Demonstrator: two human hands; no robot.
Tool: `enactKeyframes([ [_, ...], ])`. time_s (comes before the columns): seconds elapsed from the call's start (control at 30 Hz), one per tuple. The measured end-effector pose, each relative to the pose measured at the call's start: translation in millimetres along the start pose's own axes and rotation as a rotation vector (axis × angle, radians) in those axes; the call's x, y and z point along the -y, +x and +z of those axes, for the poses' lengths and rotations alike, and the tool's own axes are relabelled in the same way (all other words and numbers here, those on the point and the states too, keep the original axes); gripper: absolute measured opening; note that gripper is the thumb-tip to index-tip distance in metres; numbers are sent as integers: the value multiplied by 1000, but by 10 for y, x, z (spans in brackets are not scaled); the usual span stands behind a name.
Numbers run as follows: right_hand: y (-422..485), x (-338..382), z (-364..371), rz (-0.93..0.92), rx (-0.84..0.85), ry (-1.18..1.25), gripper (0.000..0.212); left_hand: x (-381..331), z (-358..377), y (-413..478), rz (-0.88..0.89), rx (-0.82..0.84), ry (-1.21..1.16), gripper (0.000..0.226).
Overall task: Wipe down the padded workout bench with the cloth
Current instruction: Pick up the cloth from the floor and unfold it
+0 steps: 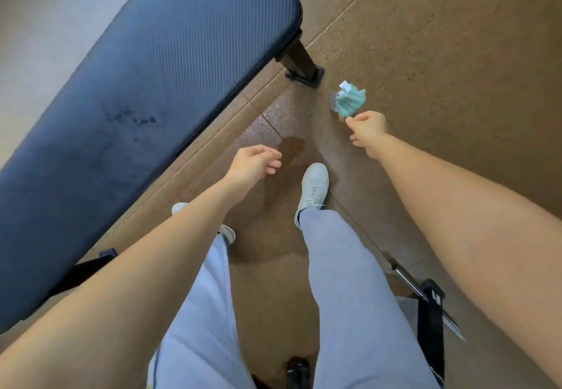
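The dark blue padded bench (158, 63) runs diagonally across the left side, with small wet marks (130, 117) on its surface. A crumpled teal cloth (351, 99) lies on the floor to the right of the bench leg, draped over a small clear object (334, 102). My right hand (368, 131) reaches down just below the cloth, fingers loosely curled, with the fingertips right at its lower edge and nothing held. Beside the bench's near edge, my left hand (252, 165) hangs relaxed and holds nothing.
The bench's black leg and foot (304, 66) stand close to the cloth. A damp patch (292, 145) darkens the brown floor ahead of my white shoe (314, 186). A metal bar with a black bracket (428, 297) lies at the lower right.
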State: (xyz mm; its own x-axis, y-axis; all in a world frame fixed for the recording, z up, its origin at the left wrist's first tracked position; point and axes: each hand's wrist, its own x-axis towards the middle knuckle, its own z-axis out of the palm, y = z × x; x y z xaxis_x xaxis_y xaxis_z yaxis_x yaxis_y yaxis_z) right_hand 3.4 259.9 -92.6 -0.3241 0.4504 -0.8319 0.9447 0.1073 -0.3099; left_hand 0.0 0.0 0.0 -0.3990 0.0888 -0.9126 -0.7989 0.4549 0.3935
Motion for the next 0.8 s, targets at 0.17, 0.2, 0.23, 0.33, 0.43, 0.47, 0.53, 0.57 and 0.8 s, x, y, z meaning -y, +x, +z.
enactKeyframes([
  [0.17, 481, 32, 242, 266, -72, 383, 45, 87, 175, 404, -37, -29, -29, 20],
  [0.2, 567, 40, 287, 294, -75, 439, 48, 83, 204, 473, -32, -29, -35, 20],
  [0.23, 653, 36, 324, 315, -74, 493, 50, 75, 225, 540, -29, -24, -38, 19],
  [0.33, 867, 6, 389, 357, -129, 561, 47, 35, 279, 713, -24, -15, -42, 19],
  [0.43, 883, 10, 407, 321, -200, 489, 38, -42, 292, 822, -14, -18, -49, 18],
  [0.47, 811, 22, 400, 282, -212, 463, 35, -72, 297, 836, -12, -19, -50, 17],
  [0.53, 615, 49, 400, 180, -198, 468, 29, -124, 305, 839, -7, -22, -44, 18],
  [0.57, 482, 51, 396, 129, -174, 499, 24, -141, 311, 824, -8, -23, -38, 18],
  [0.8, -458, 34, 417, 9, 265, 550, 27, -296, 229, 509, -49, 37, -70, 28],
])
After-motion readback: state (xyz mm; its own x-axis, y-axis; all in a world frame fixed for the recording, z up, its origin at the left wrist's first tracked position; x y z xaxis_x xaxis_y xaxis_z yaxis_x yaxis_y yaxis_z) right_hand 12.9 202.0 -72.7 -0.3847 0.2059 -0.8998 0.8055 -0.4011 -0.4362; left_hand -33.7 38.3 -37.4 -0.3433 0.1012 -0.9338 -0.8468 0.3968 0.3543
